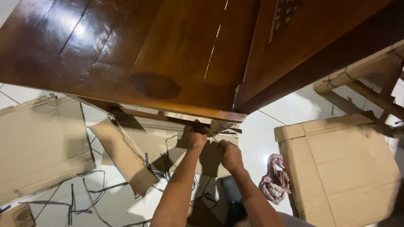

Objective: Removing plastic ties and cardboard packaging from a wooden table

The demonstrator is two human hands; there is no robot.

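While the person looks down from above, both bare arms reach out under the edge of a big brown wooden table (126, 54). The left hand (196, 138) is up near the table's corner, right where some thin dark straps (223, 129) and a pale wrapped lump sit under the wood. Its fingers are curled in, and they seem to grip something there, but the hand hides what it is, so I cannot tell for sure. The right hand (230, 155) is just beside it, a bit lower. Its fingers are bent too, and a thin strap seems to run between the two hands. Whether the right hand pinches it is too small to see.

Under the hands lies a flat piece of cardboard (168, 145) on the white floor (261, 138). More black straps (88, 197) lie loose on the floor to the left, near another flat cardboard sheet (38, 143). On the right stands a big cardboard box (345, 168), and a pink and white rag (275, 180) lies bunched up next to it.
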